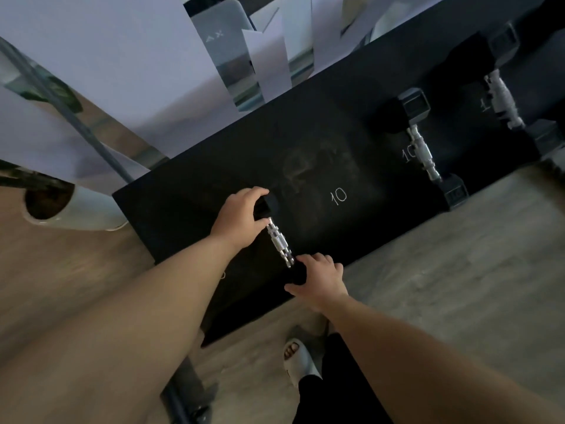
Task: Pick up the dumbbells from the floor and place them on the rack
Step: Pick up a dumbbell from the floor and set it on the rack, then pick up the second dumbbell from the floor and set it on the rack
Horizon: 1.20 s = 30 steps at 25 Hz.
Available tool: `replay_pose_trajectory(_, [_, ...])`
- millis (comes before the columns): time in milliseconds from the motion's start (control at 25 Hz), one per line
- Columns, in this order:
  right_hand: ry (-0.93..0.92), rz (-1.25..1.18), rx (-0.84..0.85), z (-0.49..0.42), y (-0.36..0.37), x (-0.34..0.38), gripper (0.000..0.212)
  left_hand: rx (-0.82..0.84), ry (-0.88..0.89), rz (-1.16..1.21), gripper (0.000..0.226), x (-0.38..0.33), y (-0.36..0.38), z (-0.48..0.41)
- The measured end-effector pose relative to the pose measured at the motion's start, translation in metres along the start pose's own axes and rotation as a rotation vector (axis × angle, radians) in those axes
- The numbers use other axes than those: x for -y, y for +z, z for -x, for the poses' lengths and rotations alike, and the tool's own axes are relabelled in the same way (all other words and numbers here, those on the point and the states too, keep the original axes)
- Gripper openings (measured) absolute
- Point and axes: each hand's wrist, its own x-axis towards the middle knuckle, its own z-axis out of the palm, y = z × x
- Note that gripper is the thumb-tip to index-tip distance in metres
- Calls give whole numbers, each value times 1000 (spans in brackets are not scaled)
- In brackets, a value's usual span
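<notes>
— So, from the head camera, what lies around the hands?

— Beyond the fingers stretches a flat black rack shelf (214, 185) with chalked "10" marks. Further right on it rest two black hex-headed dumbbells with knurled chrome grips, the nearer one (423, 149) beside a "10", the farther one (501, 96) toward the shelf's right end. Off to the left of the left fingers stands a white plant pot (88, 209) on the wood-look floor (443, 270). Below the right wrist a foot in a pale slide sandal (298, 361) shows. Nothing stands between the hands and the bare shelf ahead.

— And the dumbbell being handled?

— A small black-headed dumbbell with a chrome handle (279, 243) sits over the shelf's near left part. The left hand (238, 218) is curled around its far head, fingers and thumb clasping it. The right hand (321, 283) cups the near head, fingers bent over its top. The handle runs bare between the two sets of fingers.

— Whether it touches the shelf?

— Cannot tell.

— Room to move?

— The shelf's front edge passes just under the right fingers; its left edge lies left of the left wrist. Open dark surface spreads right of the fingers up to the nearer resting dumbbell.
</notes>
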Motion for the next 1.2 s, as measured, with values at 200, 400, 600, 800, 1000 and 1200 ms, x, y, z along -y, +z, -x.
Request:
replay_pose_trajectory(200, [26,-206,40,-1,8,-2,72,2,43,8,65,-2,-4,-3])
replay_pose_trajectory(400, [18,-204,160,-10,-10,-2,72,100,-31,3,70,-7,-13,-2])
replay_pose_trajectory(600, [62,-261,149,-5,-40,-6,93,305,-70,-40,93,-9,-33,1])
replay_pose_trajectory(800, [228,-284,-14,23,-114,-36,68,386,-151,53,42,10,-69,35])
replay_pose_trajectory(1000, [294,-449,-210,103,-169,-56,48,368,-61,100,22,-31,-98,68])
replay_pose_trajectory(1200, [312,-620,-424,213,-150,-59,34,389,155,180,28,-104,-81,117])
